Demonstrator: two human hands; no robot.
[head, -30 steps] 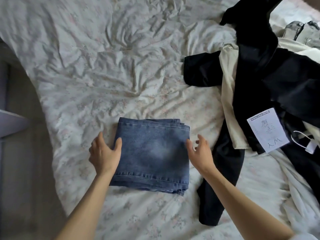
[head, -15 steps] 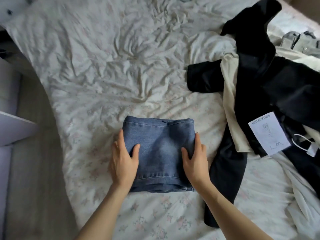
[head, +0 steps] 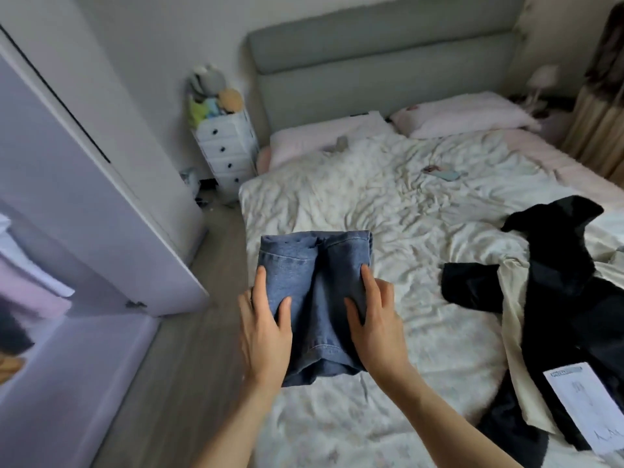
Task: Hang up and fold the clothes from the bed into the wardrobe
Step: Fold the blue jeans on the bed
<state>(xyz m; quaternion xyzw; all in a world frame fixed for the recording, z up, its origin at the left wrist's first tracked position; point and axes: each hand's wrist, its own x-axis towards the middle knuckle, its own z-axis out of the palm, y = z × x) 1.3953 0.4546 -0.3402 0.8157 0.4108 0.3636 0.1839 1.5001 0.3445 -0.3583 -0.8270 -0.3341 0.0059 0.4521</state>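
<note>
The left hand (head: 265,327) and right hand (head: 376,324) pinch the folded jeans (head: 315,298) from both sides, thumbs on top, lifted above the bed (head: 388,211). Keep even pressure so the folds hold while swinging left toward the open wardrobe (head: 67,231).

Dim, soft daylight, flat and greyish, brighter toward the right side over the bed (head: 388,197). Weak shadows only, under the folded jeans (head: 314,298) and in sheet creases. No glare. Motion blur throughout, worst at left edge on wardrobe (head: 67,231). Strong wide-angle bending at edges. Headboard (head: 381,62) soft, slightly out of focus.
</note>
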